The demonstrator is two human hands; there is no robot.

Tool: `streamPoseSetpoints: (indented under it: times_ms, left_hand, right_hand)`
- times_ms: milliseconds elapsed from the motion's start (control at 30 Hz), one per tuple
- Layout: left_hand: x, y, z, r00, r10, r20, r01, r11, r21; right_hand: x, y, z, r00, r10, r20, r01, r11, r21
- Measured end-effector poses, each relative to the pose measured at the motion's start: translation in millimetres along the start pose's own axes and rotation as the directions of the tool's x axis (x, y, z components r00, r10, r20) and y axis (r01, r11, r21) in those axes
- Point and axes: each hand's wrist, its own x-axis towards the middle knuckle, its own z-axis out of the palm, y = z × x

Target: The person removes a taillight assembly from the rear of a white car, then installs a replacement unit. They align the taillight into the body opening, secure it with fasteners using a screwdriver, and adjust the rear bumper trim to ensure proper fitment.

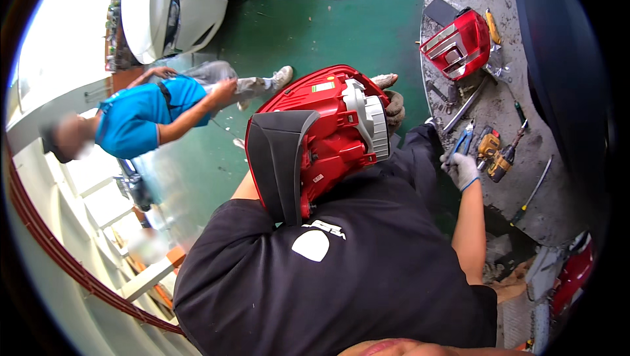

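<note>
A red tail light assembly (335,139) with a dark grey trim panel and a white round housing is held up against my chest. My left forearm passes behind it, and the gloved fingers of my left hand (394,110) show at its right side, closed around the edge; the rest of that hand is hidden. On the right, my right hand (462,171), in a light glove, closes on the handles of blue-handled pliers (464,139) over the grey work surface (548,205).
Another red tail light (457,44) lies on the surface, with a yellow-and-black drill (503,162), a screwdriver (522,206) and other tools. A person in a blue shirt (154,116) stands at the left. Beyond is a white car (147,15) on the green floor (295,28).
</note>
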Motion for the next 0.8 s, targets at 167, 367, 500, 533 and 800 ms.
streamPoseSetpoints:
  times_ms: [167, 367, 500, 533, 800]
  left_hand:
    - [-1, -17, 1, 1.000, 0.005, -0.009, -0.006, 0.996, -0.092]
    - [8, -16, 9, 0.999, -0.038, -0.026, 0.034, 0.988, -0.150]
    - [17, -2, 5, 0.997, -0.070, -0.029, 0.063, 0.980, -0.191]
    - [16, -1, 3, 0.998, -0.063, -0.028, 0.056, 0.977, -0.205]
    - [13, 2, -6, 1.000, -0.014, -0.012, 0.010, 0.961, -0.275]
  right_hand:
    - [-149, -84, 108, 0.959, -0.098, 0.265, 0.213, 0.866, -0.453]
    - [-268, -145, 266, 0.608, -0.319, 0.727, 0.723, -0.156, -0.673]
    - [-271, -144, 310, 0.462, -0.436, 0.773, 0.614, -0.472, -0.633]
    - [-270, -142, 320, 0.421, -0.437, 0.795, 0.564, -0.560, -0.607]
    - [-253, -133, 352, 0.250, -0.352, 0.902, 0.514, -0.741, -0.432]
